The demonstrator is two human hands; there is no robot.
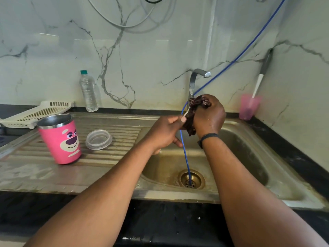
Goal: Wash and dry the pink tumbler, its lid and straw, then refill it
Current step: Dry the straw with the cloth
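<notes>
Marble-patterned wall panels (142, 56) fill the background, and below them a black counter (178, 227) carries a steel sink (249, 157) with a ribbed draining board (110, 139) on its left side. From my remote view, a curved tap (194, 81) rises behind the basin, and a thin blue hose (185, 154) runs down from the upper right into the drain (191, 179).

On the draining board stands the pink tumbler (61, 139), upright, open at the top, with a bear face on it. Just beside it on the right lies the clear lid (98, 139), flat on the ribs. Behind them a plastic water bottle (88, 91) stands against the wall, with a white perforated tray (38, 112) to its left. At the far right corner sits a translucent pink cup (249, 106) holding a brush.

Both hands are over the basin, close together. My right hand (210, 115) is curled round a dark patterned cloth (194, 111), bunched up. My left hand (165, 132) pinches the pale straw (186, 112), whose upper part goes into the cloth.
</notes>
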